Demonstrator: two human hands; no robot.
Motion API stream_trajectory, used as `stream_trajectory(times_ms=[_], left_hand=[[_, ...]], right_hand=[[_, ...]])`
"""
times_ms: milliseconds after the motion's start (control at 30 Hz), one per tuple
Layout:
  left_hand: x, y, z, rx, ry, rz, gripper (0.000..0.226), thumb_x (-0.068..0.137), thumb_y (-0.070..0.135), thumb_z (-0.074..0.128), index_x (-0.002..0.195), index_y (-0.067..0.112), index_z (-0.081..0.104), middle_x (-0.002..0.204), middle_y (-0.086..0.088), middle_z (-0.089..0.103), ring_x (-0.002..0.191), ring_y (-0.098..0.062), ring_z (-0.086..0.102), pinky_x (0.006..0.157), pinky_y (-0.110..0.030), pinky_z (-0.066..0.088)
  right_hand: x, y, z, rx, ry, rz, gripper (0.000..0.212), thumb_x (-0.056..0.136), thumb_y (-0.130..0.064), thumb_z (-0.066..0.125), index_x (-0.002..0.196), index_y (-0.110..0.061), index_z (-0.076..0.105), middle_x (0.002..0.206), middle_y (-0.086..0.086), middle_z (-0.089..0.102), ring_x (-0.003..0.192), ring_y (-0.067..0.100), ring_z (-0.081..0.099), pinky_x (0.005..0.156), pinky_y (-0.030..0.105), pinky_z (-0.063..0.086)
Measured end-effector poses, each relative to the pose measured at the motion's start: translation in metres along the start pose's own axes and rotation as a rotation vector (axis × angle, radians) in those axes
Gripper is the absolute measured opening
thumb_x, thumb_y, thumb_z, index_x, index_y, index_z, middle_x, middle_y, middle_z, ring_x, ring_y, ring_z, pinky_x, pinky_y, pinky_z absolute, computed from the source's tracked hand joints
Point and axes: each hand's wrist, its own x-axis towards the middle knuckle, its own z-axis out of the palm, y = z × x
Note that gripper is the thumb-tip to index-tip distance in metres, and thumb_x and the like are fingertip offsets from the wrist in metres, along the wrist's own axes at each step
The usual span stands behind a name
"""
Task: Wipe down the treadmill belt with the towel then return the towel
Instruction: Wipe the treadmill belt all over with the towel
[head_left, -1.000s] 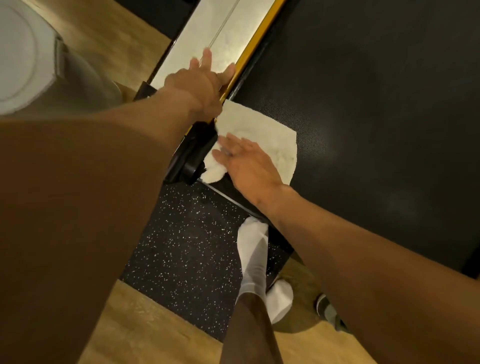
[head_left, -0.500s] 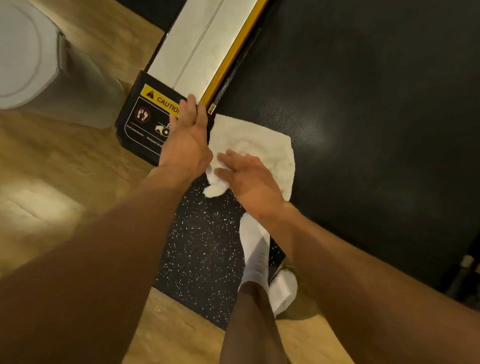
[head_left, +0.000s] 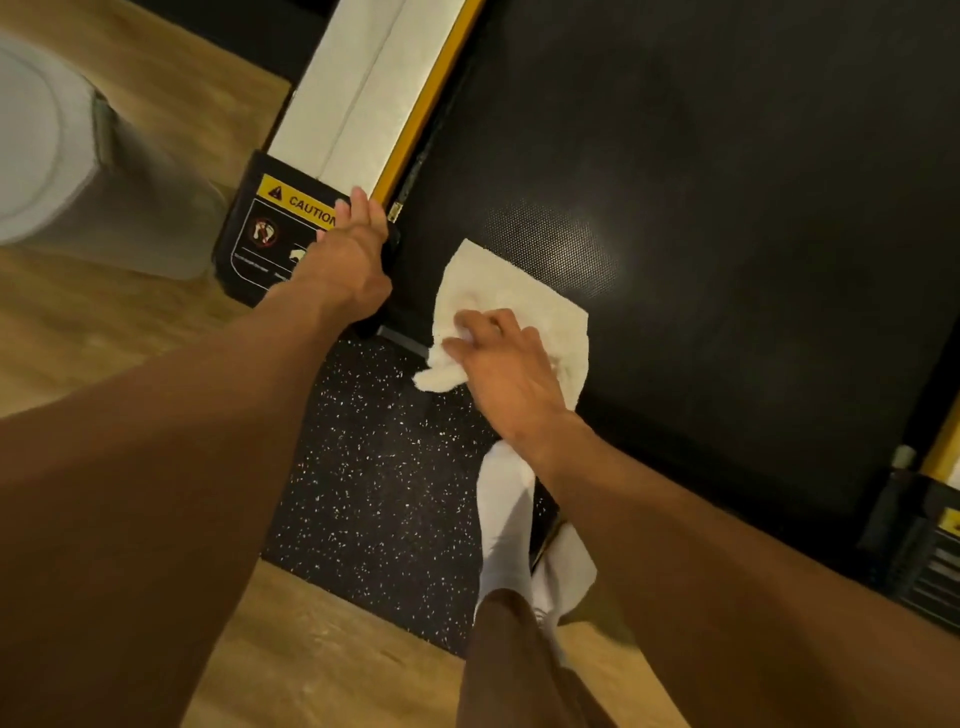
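The right hand (head_left: 501, 366) presses the white towel (head_left: 514, 291) flat, fingers spread, at the treadmill belt (head_left: 727, 312) near-left corner. The left hand (head_left: 350, 254) rests straight-fingered on the caution-labelled end cap (head_left: 260, 234), likely bracing.

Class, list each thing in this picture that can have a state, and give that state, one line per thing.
Towel: lying on the belt, near corner bunched over the edge.
Belt: towel on its near end.
Left hand: flat on the end cap, holding nothing.
Right hand: pressing down on the towel, fingers straight.
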Motion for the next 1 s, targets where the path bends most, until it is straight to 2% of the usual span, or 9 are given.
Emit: stream_trajectory(times_ms=[167, 400, 533, 667, 833, 1000], left_hand=[[-0.002, 0.0, 0.004, 0.006, 0.025, 0.005, 0.082, 0.086, -0.007, 0.049, 0.15, 0.004, -0.001, 0.158, -0.012, -0.012, 0.146, -0.029, -0.006, 0.117, -0.045, 0.015], [-0.002, 0.001, 0.004, -0.032, 0.01, 0.007, 0.082, 0.087, -0.002, 0.049, 0.151, 0.005, -0.002, 0.158, -0.012, -0.012, 0.145, -0.03, -0.007, 0.118, -0.048, 0.014], [-0.023, 0.018, 0.017, -0.124, 0.123, 0.087, 0.07, 0.093, 0.005, 0.049, 0.151, 0.011, 0.012, 0.159, -0.008, 0.006, 0.144, -0.032, 0.013, 0.117, -0.048, 0.018], [-0.052, 0.065, 0.053, -0.126, 0.068, 0.245, 0.062, 0.093, 0.005, 0.046, 0.15, 0.018, 0.024, 0.159, -0.006, 0.012, 0.142, -0.032, 0.022, 0.116, -0.045, 0.024], [-0.055, 0.102, 0.069, 0.003, -0.005, 0.095, 0.062, 0.094, 0.006, 0.042, 0.151, 0.021, 0.022, 0.16, -0.01, -0.001, 0.142, -0.035, 0.019, 0.11, -0.047, 0.027], [-0.048, 0.105, 0.072, 0.208, -0.082, 0.119, 0.067, 0.095, 0.016, 0.046, 0.152, 0.013, 0.009, 0.157, -0.02, -0.008, 0.144, -0.037, 0.009, 0.111, -0.05, 0.024]], right_hand=[[-0.02, 0.021, -0.002, 0.026, 0.045, 0.136, 0.045, 0.087, -0.01, 0.057, 0.129, -0.023, 0.051, 0.131, 0.006, 0.043, 0.114, 0.029, 0.04, 0.09, 0.041, 0.04], [0.015, -0.016, 0.003, 0.034, 0.063, 0.059, 0.047, 0.082, -0.007, 0.059, 0.127, -0.019, 0.053, 0.13, 0.004, 0.045, 0.115, 0.029, 0.04, 0.088, 0.038, 0.037], [-0.029, 0.025, 0.008, -0.02, 0.033, 0.016, 0.044, 0.081, -0.006, 0.061, 0.123, -0.02, 0.056, 0.123, 0.004, 0.049, 0.109, 0.029, 0.043, 0.087, 0.04, 0.037], [-0.089, 0.071, 0.023, -0.093, 0.003, 0.049, 0.048, 0.075, -0.008, 0.072, 0.118, -0.022, 0.059, 0.119, 0.007, 0.052, 0.104, 0.029, 0.047, 0.086, 0.042, 0.042], [-0.086, 0.063, 0.024, -0.091, 0.049, 0.087, 0.043, 0.078, -0.01, 0.068, 0.12, -0.018, 0.059, 0.117, 0.009, 0.052, 0.105, 0.032, 0.046, 0.087, 0.045, 0.039], [-0.112, 0.083, 0.03, -0.058, 0.114, 0.13, 0.039, 0.076, -0.007, 0.069, 0.114, -0.018, 0.063, 0.112, 0.009, 0.056, 0.099, 0.031, 0.05, 0.081, 0.043, 0.042]])
